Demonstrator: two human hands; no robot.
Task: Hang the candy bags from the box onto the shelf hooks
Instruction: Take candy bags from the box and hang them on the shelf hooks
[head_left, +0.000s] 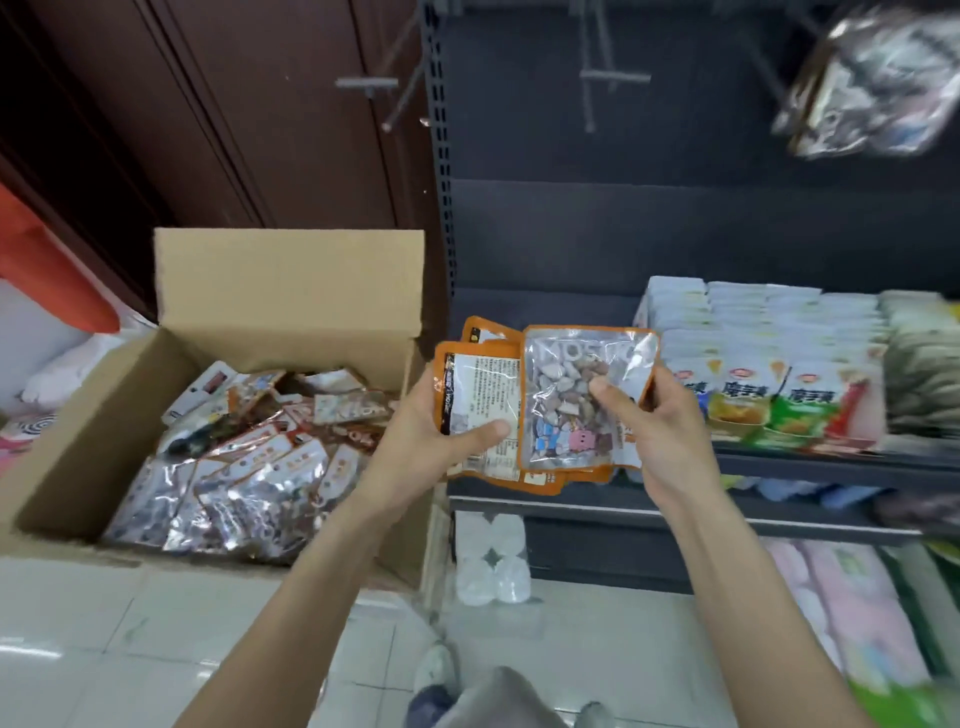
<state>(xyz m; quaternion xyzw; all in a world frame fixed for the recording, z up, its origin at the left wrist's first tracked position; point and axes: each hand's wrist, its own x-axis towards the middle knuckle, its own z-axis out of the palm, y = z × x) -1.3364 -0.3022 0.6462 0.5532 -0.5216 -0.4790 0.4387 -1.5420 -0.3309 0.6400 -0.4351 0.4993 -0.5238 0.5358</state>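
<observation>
While an orange object (49, 260) shows at the far left edge, an open cardboard box (270, 322) sits on the pale tiled floor (104, 639), its rear flap upright against a dark wooden door (208, 114). Inside it lies a loose heap of candy bags (244, 467), silvery with orange trim.

Just right of the box, the left hand (441, 431) holds a fanned stack of orange-edged bags (483, 395) from below, fingers curled under them and the thumb pressed flat across the printed back of the nearest one. The right hand (654, 431) grips the front bag (576, 400), clear-windowed so the candies inside show; its thumb lies on the window and its fingers wrap behind the right edge. The 2 hands hold the bundle in front of a dark shelf unit (571, 234).

Above, bare metal hooks (613, 78) jut from the back panel, and at top right a blurred bag (878, 83) hangs. To the right of the hands, a shelf (831, 462) carries rows of snack packets (769, 364). Below, wrapped white rolls (491, 561) stand on the floor, with pink packs (852, 613) farther right.
</observation>
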